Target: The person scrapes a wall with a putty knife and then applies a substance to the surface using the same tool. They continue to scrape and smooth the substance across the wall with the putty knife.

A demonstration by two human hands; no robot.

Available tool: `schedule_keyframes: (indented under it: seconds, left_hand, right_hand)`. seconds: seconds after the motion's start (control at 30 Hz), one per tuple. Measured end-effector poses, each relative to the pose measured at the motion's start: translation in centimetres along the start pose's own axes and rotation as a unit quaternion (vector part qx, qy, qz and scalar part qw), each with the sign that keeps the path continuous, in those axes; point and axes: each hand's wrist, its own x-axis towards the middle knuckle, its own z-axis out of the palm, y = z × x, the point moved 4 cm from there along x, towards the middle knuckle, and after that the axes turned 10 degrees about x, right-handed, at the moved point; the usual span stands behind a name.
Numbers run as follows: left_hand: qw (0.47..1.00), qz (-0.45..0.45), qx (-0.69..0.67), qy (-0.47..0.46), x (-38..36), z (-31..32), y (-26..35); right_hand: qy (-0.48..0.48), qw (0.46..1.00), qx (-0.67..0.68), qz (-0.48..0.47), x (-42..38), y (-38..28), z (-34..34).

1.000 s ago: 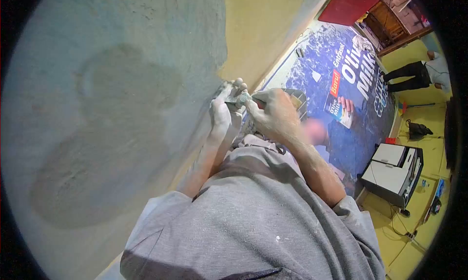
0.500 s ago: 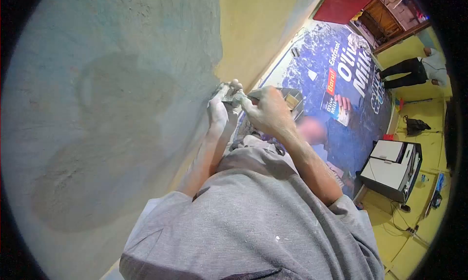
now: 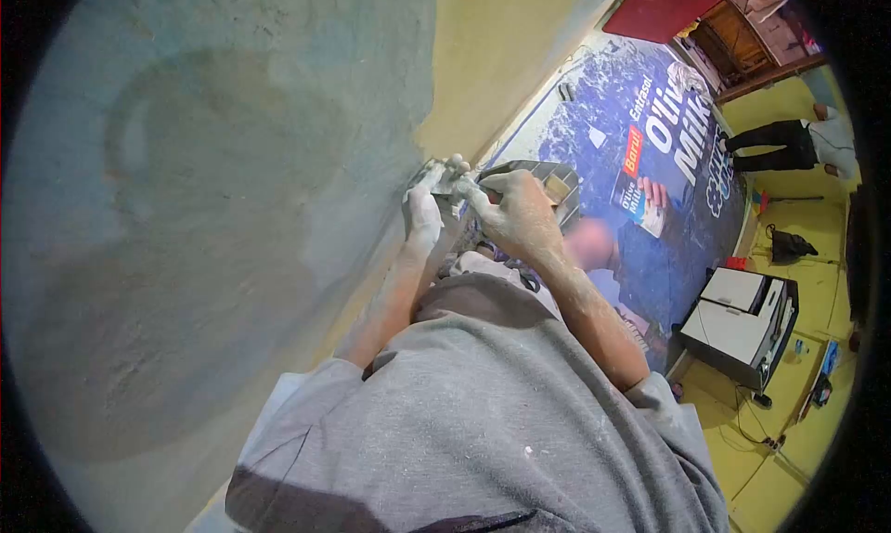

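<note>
My left hand (image 3: 424, 208), coated in pale putty, is beside the grey-green plastered wall (image 3: 232, 254), its fingers curled round a lump of wet putty (image 3: 455, 189). Just right of it, my right hand (image 3: 520, 213) grips a putty knife (image 3: 484, 174), its fingers closed and its thumb reaching to the putty. The knife's blade meets the lump between the two hands. Both forearms are dusted white. How much of the blade lies under the putty is hidden.
Beyond my right hand is a dark ridged platform (image 3: 568, 195) with a small block. A blue printed banner (image 3: 603, 106) covers the floor. A black-and-white cabinet (image 3: 738, 319) stands at right; another person (image 3: 798, 145) stands at upper right.
The view has shifted slightly, and the wall's shadow has moved up and left. My hands remain together, with the putty more spread over my left fingers. The other person's arms have moved slightly.
</note>
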Motion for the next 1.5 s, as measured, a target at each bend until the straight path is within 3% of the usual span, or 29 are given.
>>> schedule_keyframes:
  seconds: [0.03,0.1,0.13,0.23,0.27,0.37,0.47,0.53,0.63,0.67,0.8,0.93,1.0,1.07,1.1,1.17,1.2,1.3,1.33,1.37,1.43,1.47,1.5]
  left_hand:
    - [1.000,0.001,0.003,-0.005,-0.2,0.4,0.3]
    - [0.991,0.077,0.084,0.070,-2.0,2.1,2.3]
    - [0.994,0.033,-0.038,0.100,-3.8,4.5,2.9]
    - [0.997,0.032,0.046,0.059,-0.6,1.3,0.8]
    - [0.991,0.055,0.067,0.106,-0.9,1.0,0.5]
    - [0.998,0.009,-0.010,0.066,-2.5,2.5,2.1]
    - [0.997,0.051,0.016,0.064,-1.8,1.3,0.9]
    - [0.995,0.072,0.043,0.058,-0.9,2.3,2.0]
    - [0.998,0.029,-0.029,0.037,-2.9,3.7,2.4]
    - [0.997,0.063,0.018,0.039,-2.2,3.1,2.0]
    - [0.997,0.044,-0.028,0.052,-3.4,4.3,2.7]
    - [0.997,0.065,-0.017,0.033,-3.2,4.6,2.8]
    - [0.997,0.056,-0.011,0.042,-3.7,4.6,2.8]
    - [0.995,0.077,-0.027,0.064,-4.9,5.8,3.7]
    - [0.994,0.080,-0.023,0.063,-4.1,4.9,3.3]
    - [0.995,0.017,-0.095,0.005,-0.4,0.8,0.4]
    - [0.996,0.058,0.053,0.044,1.2,-0.9,-0.3]
    - [0.996,0.077,0.026,0.045,0.0,1.0,0.4]
    - [0.994,0.025,-0.075,0.072,-1.3,2.0,0.4]
    - [0.994,0.022,-0.076,0.076,-0.6,1.0,-0.3]
    - [0.999,0.034,0.002,0.008,1.2,-0.5,-1.4]
    - [0.984,0.113,0.127,0.061,1.4,-1.4,-1.4]
    - [0.983,0.120,0.126,0.051,0.9,0.4,-0.2]
  right_hand:
    - [-0.003,1.000,-0.004,-0.022,-0.2,0.3,0.0]
    - [-0.006,0.999,-0.006,-0.042,0.6,-0.4,-0.5]
    - [-0.005,1.000,0.008,-0.020,-0.5,-1.3,-0.5]
    - [0.023,0.998,-0.040,-0.043,1.3,0.8,1.0]
    - [0.020,0.999,-0.011,-0.047,0.6,1.7,1.1]
    - [0.019,0.999,0.026,-0.038,0.4,-0.6,0.2]
    - [0.012,0.999,0.002,-0.047,1.7,1.6,1.0]
    - [0.024,0.997,-0.013,-0.079,1.8,-0.3,0.0]
    - [-0.002,1.000,0.011,-0.006,0.0,-2.5,-1.5]
    - [0.007,1.000,-0.002,-0.015,0.2,-1.6,-1.4]
    - [-0.001,0.999,0.034,-0.032,-0.7,-2.5,-1.5]
    - [-0.010,0.997,-0.039,-0.068,0.1,-3.1,-1.8]
    - [0.006,0.999,0.026,-0.024,-0.7,-2.2,-1.6]
    - [0.006,0.998,-0.008,-0.069,-0.9,-2.6,-1.5]
    - [0.006,0.994,-0.043,-0.101,-1.3,-2.8,-1.2]
    - [0.003,0.996,-0.052,-0.077,0.4,-0.9,0.1]
    - [0.008,0.997,-0.039,-0.064,1.4,1.2,1.2]
    - [0.023,0.997,-0.024,-0.067,0.0,0.4,-0.1]
    - [0.016,0.998,-0.027,-0.046,-1.0,-0.1,-0.2]
    - [0.016,0.999,-0.032,-0.035,-0.8,-0.4,-0.3]
    - [0.013,0.999,-0.022,-0.023,-0.3,1.2,0.4]
    - [0.012,1.000,-0.014,-0.014,0.2,1.8,0.4]
    - [0.037,0.997,-0.014,-0.072,-0.5,1.1,-0.1]
